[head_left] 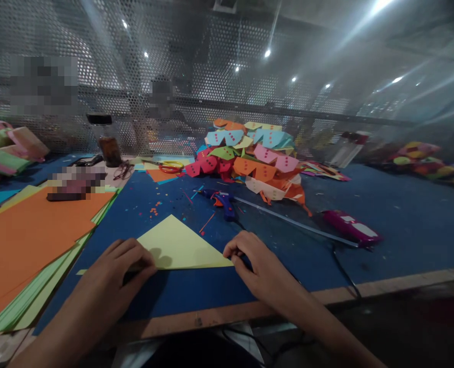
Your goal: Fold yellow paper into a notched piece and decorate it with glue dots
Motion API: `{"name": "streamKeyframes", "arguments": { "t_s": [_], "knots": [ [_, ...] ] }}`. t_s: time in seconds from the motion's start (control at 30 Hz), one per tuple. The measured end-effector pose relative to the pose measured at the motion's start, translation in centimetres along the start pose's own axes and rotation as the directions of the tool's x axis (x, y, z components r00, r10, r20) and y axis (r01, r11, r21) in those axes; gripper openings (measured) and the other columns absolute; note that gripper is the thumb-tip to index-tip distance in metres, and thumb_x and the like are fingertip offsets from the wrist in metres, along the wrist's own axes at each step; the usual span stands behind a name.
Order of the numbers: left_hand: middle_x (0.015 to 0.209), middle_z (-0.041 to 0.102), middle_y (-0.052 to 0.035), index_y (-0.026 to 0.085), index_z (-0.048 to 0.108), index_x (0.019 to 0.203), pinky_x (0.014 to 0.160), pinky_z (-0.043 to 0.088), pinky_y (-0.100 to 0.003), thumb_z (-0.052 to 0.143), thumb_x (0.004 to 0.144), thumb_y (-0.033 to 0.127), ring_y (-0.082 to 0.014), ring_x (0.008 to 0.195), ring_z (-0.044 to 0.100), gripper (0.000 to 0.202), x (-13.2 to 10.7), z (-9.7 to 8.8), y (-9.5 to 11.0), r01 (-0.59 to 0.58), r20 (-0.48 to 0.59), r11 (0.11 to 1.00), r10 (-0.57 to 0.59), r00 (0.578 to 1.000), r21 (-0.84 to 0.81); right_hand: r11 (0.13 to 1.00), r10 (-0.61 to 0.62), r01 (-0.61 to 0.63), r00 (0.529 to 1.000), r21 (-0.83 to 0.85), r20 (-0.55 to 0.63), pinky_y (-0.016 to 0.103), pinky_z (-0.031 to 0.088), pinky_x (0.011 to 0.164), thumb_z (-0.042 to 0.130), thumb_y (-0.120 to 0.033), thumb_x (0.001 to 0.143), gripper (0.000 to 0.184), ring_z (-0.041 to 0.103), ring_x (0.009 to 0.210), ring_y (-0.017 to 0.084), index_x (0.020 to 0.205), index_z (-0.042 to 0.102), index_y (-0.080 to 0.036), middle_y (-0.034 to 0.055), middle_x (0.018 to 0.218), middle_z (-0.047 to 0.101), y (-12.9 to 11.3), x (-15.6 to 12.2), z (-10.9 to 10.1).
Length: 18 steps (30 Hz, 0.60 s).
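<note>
A pale yellow sheet of paper [181, 245], folded into a triangle, lies on the blue tabletop [219, 296] with its peak pointing away from me. My left hand [121, 271] is closed at the left corner, with thumb and fingers pinching the paper's edge. At the opposite corner my right hand [257, 263] is closed too, its fingertips pinching the tip. A blue glue gun [227, 203] lies just beyond the paper, its cord running behind my right hand.
Stacked orange paper [39, 240] and green sheets lie at left. Behind the glue gun is a pile of colourful cut-paper pieces [265, 158]. A metal ruler [295, 222] leads to a magenta pouch [351, 228]. Yellow-handled scissors [170, 166] and a dark-lidded jar [108, 140] stand farther back.
</note>
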<state>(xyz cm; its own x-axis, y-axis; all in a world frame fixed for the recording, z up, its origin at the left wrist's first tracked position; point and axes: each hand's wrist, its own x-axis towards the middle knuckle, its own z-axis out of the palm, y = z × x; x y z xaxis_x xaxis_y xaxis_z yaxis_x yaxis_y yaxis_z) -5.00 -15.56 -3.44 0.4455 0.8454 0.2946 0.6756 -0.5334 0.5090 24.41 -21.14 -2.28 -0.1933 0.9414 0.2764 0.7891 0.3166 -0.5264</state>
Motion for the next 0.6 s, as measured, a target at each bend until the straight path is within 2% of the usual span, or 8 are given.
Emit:
{"name": "streamKeyframes", "arguments": {
  "t_s": [0.43, 0.6],
  "knots": [
    [0.08, 0.067, -0.0015, 0.026, 0.068, 0.076, 0.072, 0.046, -0.033, 0.058, 0.088, 0.051, -0.0241, 0.083, 0.058, 0.03, 0.2, 0.2, -0.3, 0.038, 0.026, 0.998, -0.037, 0.999, -0.044, 1.0, 0.021, -0.021, 1.0, -0.006, -0.001, 0.037, 0.041, 0.085, 0.044, 0.001, 0.087, 0.026, 0.055, 0.094, 0.02, 0.09, 0.058, -0.021, 0.0036, 0.096, 0.061, 0.0, 0.1, 0.0],
    [0.08, 0.066, -0.0017, 0.026, 0.067, 0.075, 0.073, 0.045, -0.035, 0.057, 0.09, 0.049, -0.0249, 0.083, 0.057, 0.029, 0.1, -0.1, 0.2, 0.044, 0.056, 0.998, -0.042, 0.998, -0.037, 0.989, 0.067, -0.071, 0.997, -0.129, -0.032, 0.04, 0.037, 0.084, 0.049, -0.005, 0.093, 0.019, 0.055, 0.095, 0.022, 0.092, 0.06, -0.021, 0.0037, 0.098, 0.063, -1.4, 0.0, 0.1]
  ]
}}
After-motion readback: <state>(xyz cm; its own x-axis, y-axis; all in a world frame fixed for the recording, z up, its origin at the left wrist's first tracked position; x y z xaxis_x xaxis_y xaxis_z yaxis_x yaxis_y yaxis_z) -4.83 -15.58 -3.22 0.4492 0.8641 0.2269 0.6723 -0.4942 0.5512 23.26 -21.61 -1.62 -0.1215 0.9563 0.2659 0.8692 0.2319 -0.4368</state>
